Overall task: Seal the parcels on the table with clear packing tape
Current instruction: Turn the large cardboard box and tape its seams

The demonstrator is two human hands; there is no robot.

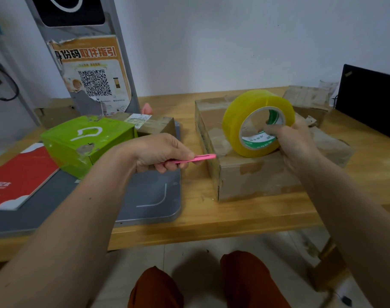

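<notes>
Here, the right hand (294, 141) grips the tape roll (258, 123) through its core, standing it on the cardboard parcel (252, 174). Just left of the parcel, the left hand (160, 152) pinches a pink cutter (198, 158) pointed toward it.

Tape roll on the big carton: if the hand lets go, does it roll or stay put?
The tape roll stands on its round edge on the cardboard carton, so it would probably roll once the right hand lets go. It is thick and nearly full, so likely heavy for its size. Its glossy surface may be slippery.
</notes>
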